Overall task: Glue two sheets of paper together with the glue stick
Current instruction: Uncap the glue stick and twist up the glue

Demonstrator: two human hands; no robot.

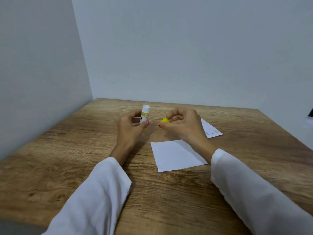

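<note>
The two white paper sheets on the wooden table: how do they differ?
The near white paper sheet looks blank and lies almost fully in view; the far white paper sheet carries small dark print and is partly hidden behind the right hand. The far sheet also sits further right. Both lie flat on the wooden table, apart from each other.

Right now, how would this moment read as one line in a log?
left hand: holds glue stick | right hand: holds yellow cap | cap: off | two papers: flat on table, apart
</note>
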